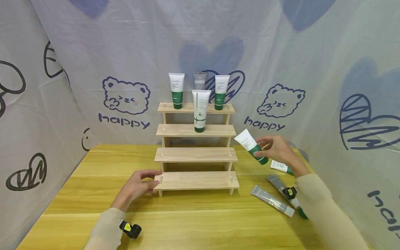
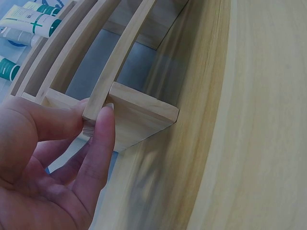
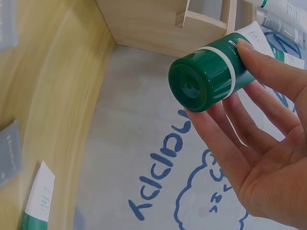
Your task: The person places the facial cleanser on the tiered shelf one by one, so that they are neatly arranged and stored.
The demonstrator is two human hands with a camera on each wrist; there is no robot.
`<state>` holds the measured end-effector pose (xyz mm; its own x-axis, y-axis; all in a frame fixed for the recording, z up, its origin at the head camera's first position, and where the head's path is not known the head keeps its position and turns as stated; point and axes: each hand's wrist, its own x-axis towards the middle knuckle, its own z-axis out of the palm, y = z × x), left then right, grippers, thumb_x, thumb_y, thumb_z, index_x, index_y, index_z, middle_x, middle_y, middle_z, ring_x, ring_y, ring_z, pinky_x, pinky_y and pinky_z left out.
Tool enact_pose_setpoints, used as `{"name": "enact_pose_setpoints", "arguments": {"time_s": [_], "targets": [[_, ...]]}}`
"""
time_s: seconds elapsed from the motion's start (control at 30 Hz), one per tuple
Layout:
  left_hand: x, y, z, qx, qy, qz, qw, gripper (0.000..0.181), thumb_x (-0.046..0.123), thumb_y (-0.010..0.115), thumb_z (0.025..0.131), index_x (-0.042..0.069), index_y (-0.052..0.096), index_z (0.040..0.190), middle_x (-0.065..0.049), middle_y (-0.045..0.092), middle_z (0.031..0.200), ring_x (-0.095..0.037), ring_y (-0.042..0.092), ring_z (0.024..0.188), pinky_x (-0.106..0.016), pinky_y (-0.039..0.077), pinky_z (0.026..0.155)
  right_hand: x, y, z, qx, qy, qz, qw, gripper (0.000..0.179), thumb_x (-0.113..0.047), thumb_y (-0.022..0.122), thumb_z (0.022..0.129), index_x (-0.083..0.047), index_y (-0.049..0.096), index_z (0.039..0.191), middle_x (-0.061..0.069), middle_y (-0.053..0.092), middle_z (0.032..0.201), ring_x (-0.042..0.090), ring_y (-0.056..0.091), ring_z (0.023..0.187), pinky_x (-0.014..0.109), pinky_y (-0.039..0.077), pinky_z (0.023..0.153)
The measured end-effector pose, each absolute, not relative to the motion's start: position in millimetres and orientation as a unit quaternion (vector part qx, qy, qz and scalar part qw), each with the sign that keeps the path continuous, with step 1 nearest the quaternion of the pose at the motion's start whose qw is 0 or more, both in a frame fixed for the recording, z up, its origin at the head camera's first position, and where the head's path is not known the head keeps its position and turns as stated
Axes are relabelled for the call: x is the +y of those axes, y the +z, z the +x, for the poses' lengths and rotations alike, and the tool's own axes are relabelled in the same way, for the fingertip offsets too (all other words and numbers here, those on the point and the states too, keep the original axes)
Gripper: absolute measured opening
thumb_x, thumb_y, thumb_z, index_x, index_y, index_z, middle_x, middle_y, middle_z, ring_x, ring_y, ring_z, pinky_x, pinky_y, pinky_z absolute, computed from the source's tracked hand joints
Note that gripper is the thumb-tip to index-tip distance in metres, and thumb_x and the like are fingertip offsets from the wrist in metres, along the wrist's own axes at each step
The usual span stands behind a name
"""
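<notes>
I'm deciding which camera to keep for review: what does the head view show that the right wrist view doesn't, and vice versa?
Of these two, only the head view shows the left grip, pinching the left end of the bottom shelf.

Only the right wrist view shows the flat end of the green cap on the held tube.

Both show the right grip holding that tube, at least part of the wooden rack, and other tubes lying down.

The left grip (image 1: 140,185) pinches between fingertips (image 2: 108,120), lower than the raised right grip (image 1: 276,150), while sleeved left forearm (image 1: 107,225) and right forearm (image 1: 328,211) slant in behind.
</notes>
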<state>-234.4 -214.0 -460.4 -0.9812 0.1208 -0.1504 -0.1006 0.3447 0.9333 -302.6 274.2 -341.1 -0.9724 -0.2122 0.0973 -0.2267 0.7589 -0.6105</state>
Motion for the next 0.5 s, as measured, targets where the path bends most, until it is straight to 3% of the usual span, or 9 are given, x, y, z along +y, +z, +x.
{"name": "enact_pose_setpoints", "arguments": {"time_s": [0.5], "targets": [[-213.4, -459.4, -234.1, 0.812, 0.575, 0.007, 0.097, 0.042, 0.006, 0.068, 0.098, 0.002, 0.062, 0.140, -0.022, 0.056, 0.129, -0.018, 0.067, 0.086, -0.035, 0.066, 0.078, 249.3, -338.2, -305.0, -0.924, 0.365, 0.113, 0.009, 0.054, -0.019, 0.087, 0.083, -0.001, 0.067, 0.130, 0.024, 0.071, 0.119, 0.036, 0.072, 0.103, 0.037, 0.064, 0.080]]}}
